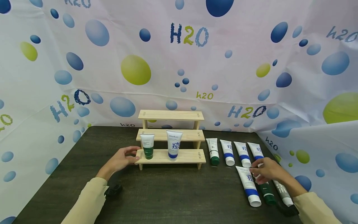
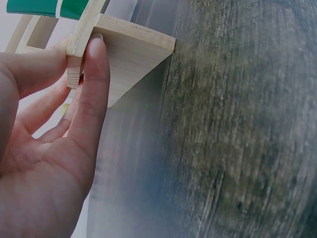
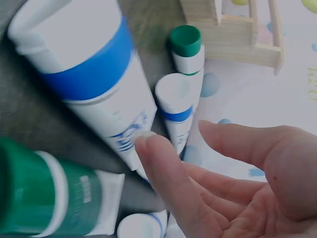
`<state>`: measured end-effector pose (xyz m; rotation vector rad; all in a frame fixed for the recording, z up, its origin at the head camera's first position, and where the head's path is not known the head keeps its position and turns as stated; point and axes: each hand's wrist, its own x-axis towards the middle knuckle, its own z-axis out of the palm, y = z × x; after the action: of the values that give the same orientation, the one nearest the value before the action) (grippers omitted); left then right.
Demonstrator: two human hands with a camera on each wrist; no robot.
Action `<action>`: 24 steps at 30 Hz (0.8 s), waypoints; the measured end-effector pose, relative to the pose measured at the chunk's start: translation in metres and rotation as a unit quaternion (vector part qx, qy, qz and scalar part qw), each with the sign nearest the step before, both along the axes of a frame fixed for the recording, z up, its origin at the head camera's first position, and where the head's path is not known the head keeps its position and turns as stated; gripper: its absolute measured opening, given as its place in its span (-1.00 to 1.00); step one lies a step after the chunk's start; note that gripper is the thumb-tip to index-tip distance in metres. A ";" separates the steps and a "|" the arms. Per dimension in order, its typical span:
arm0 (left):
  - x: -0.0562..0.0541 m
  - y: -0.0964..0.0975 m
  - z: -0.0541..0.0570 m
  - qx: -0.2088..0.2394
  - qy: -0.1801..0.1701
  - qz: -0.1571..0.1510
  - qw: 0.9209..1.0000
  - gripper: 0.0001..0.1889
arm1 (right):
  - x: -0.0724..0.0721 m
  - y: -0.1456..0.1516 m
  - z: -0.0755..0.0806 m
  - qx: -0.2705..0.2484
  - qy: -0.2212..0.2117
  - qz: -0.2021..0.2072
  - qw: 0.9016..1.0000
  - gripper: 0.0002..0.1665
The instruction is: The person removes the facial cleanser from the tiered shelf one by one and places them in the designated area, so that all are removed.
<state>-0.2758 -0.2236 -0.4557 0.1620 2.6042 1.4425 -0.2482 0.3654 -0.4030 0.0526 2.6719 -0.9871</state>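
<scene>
My left hand pinches the left end of the lowest step of a three-step wooden stand, thumb and finger on either side of the board in the left wrist view. On that step stand a white-and-green tube and, to its right, a white tube with a blue band. My right hand hovers over tubes lying on the right, fingers parted and nothing between them. Nearest to it are a large white-and-blue tube and a green-capped tube, whose upper part the hand hides.
Beside the stand lies a row of tubes: one with a green cap and several white-and-blue ones. A grey tube lies by the right forearm. The dark table meets a patterned cloth behind and at the sides.
</scene>
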 end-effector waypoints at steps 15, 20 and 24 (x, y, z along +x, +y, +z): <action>-0.002 -0.002 -0.003 -0.002 0.004 0.004 1.000 -0.39 | -0.018 -0.041 0.027 -0.016 0.060 0.081 0.995 -0.57; -0.002 -0.002 -0.003 -0.004 0.001 0.007 1.000 -0.39 | -0.022 -0.062 0.029 -0.039 0.086 0.110 0.989 -0.62; -0.003 -0.001 -0.001 -0.010 -0.001 0.007 1.000 -0.39 | -0.027 -0.076 0.029 -0.044 0.111 0.124 0.985 -0.63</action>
<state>-0.2785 -0.2250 -0.4572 0.1401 2.6224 1.4200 -0.2750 0.2896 -0.3744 -0.4222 2.7366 -1.0811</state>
